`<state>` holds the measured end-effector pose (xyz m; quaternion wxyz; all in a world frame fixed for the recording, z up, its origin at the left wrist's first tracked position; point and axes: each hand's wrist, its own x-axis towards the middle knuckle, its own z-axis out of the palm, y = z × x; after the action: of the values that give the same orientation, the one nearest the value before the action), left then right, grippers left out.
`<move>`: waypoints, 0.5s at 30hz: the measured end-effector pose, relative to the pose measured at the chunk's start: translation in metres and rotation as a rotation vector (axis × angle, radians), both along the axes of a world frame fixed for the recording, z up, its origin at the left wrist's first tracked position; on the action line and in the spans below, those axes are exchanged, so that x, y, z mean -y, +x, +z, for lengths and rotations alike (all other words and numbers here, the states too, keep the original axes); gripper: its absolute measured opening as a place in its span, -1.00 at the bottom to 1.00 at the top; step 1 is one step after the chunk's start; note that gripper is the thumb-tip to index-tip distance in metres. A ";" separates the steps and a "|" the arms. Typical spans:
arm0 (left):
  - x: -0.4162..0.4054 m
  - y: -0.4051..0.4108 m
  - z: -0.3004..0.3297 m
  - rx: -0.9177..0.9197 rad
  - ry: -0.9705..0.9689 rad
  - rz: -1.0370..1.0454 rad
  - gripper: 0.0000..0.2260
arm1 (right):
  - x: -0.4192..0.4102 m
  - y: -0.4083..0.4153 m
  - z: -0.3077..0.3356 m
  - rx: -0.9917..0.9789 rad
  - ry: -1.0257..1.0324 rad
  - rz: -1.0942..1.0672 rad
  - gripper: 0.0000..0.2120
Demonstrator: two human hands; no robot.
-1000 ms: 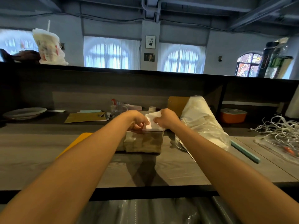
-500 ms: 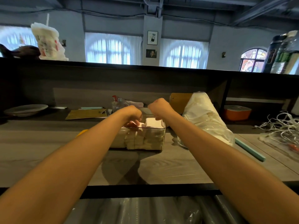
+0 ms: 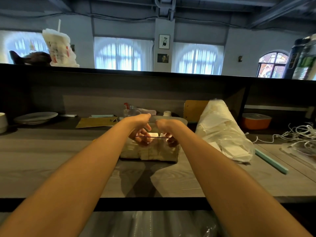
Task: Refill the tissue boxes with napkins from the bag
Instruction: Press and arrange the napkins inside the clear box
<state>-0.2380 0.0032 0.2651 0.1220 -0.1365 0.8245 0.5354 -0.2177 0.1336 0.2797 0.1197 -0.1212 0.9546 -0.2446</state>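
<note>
Clear tissue box [image 3: 150, 152] at mid surface [image 3: 51, 161], stacked with folded napkins [image 3: 153, 135]; napkin bag [image 3: 222, 130] just beside it, on its right. Left hand [image 3: 139, 129] and right hand [image 3: 166, 130] reach in over the rim, fingers curled down onto the top napkins; actual grip not discernible. Recommended: press evenly at both ends, keeping folds flat and below the rim

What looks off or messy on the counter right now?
Nothing is spilled or broken. The plastic bag leans over, its open end slumped on the counter with loose napkins showing inside. A tangle of white cables sprawls at far right. Napkins in the clear box sit in uneven stacks.
</note>
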 end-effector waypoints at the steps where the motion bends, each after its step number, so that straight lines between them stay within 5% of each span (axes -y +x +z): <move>1: 0.001 0.000 -0.001 -0.004 0.025 0.017 -0.41 | -0.001 0.002 0.001 0.023 -0.032 -0.022 -0.63; 6: -0.005 0.004 -0.005 -0.253 0.097 0.092 -0.48 | -0.001 -0.005 0.004 0.070 -0.385 -0.303 -0.49; 11: -0.038 0.025 0.008 -0.657 0.155 0.199 -0.60 | -0.028 -0.018 0.003 -0.235 -0.771 -0.355 -0.60; 15: -0.084 0.042 0.004 -0.722 0.236 0.111 -0.62 | -0.072 -0.005 -0.010 -0.365 -1.001 -0.349 -0.65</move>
<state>-0.1961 0.0868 0.2689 -0.1904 0.0311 0.7384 0.6461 -0.2223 0.2058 0.2701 -0.1620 -0.0436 0.7332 -0.6590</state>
